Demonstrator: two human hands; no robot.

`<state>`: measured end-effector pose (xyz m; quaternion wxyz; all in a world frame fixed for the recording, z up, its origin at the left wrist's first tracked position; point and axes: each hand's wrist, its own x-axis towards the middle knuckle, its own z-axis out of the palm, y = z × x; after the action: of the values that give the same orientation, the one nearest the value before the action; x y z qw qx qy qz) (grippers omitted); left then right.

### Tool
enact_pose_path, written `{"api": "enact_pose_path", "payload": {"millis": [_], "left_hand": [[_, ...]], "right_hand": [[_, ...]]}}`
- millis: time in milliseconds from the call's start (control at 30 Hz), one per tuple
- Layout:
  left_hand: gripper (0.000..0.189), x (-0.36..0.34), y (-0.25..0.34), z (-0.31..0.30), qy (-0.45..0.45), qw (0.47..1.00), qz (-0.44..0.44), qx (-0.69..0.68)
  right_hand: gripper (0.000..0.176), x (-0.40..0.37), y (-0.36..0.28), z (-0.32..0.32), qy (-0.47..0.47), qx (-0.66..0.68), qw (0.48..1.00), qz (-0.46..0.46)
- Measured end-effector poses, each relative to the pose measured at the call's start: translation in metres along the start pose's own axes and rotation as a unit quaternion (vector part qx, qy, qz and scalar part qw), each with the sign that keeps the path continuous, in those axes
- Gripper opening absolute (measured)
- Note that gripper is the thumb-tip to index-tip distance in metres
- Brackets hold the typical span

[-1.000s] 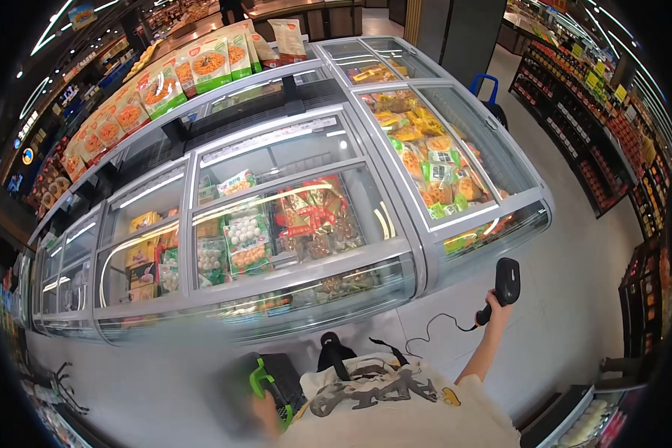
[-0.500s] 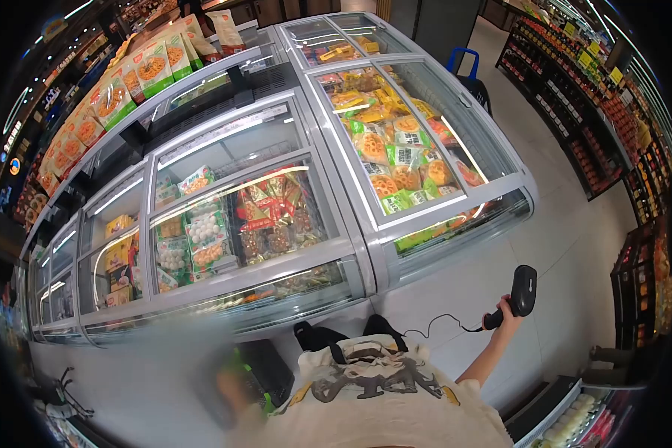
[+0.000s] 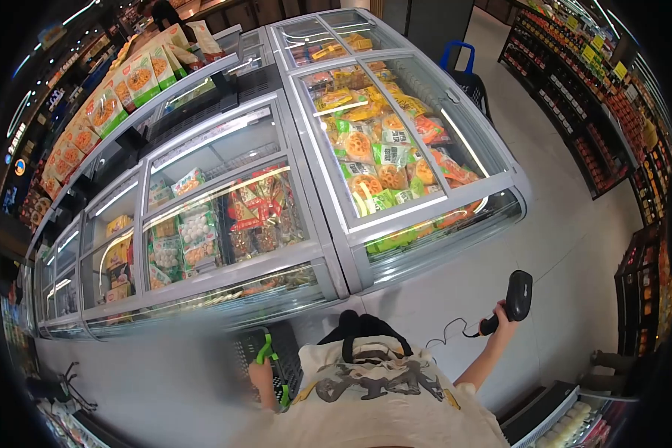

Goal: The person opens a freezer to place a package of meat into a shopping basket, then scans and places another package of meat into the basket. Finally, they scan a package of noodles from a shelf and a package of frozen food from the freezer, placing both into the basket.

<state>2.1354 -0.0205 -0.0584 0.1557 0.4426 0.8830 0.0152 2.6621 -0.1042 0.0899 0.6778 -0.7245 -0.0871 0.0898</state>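
Observation:
My right hand [image 3: 505, 322] is wrapped round the handle of a black handheld device [image 3: 519, 296] with a thin cord, held out to the right over the floor. Down at the left, my left hand [image 3: 260, 373] grips the green handle [image 3: 267, 349] of a dark basket [image 3: 290, 351] hanging beside my body. Ahead stand glass-topped freezers [image 3: 343, 257]. Bags of yellow and orange food [image 3: 357, 145] lie under the right freezer's glass, and red packs [image 3: 252, 200] and white-ball packs [image 3: 196, 230] under the left one's.
Upright food packs [image 3: 140, 75] line a ledge above the freezers at the left. A shopping cart with a blue handle [image 3: 459, 48] stands past the right freezer. Shelves of bottles and jars [image 3: 567, 97] run along the right. A refrigerated shelf [image 3: 556, 425] is at the lower right.
The freezers have shifted slightly left in view. My left hand and the basket, blurred before, now show more clearly and further right. My right hand still holds the device out.

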Motion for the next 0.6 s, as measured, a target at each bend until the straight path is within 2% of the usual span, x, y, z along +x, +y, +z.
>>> {"api": "enact_pose_path", "payload": {"millis": [200, 367, 500, 533, 600], "left_hand": [[0.037, -0.028, 0.039, 0.008, 0.007, 0.999, -0.006, -0.044], [0.035, -0.046, 0.055, 0.035, 0.042, 0.998, 0.043, -0.025], [0.040, -0.089, 0.105, 0.029, 0.046, 0.999, 0.001, 0.020], [0.042, -0.092, 0.106, 0.039, 0.040, 0.998, 0.022, 0.045], [0.039, -0.106, 0.109, 0.060, 0.106, 0.987, 0.107, -0.051]], "right_hand": [[0.022, 0.025, 0.012, -0.017, -0.020, -0.028, 0.999, 0.005], [0.028, 0.069, 0.014, -0.036, -0.014, 0.086, 0.996, 0.027], [0.025, 0.128, 0.020, -0.065, -0.020, 0.033, 0.999, 0.007], [0.024, 0.145, 0.023, -0.080, -0.024, 0.012, 1.000, -0.007], [0.022, 0.181, 0.023, -0.111, -0.022, 0.004, 1.000, -0.016]]}}
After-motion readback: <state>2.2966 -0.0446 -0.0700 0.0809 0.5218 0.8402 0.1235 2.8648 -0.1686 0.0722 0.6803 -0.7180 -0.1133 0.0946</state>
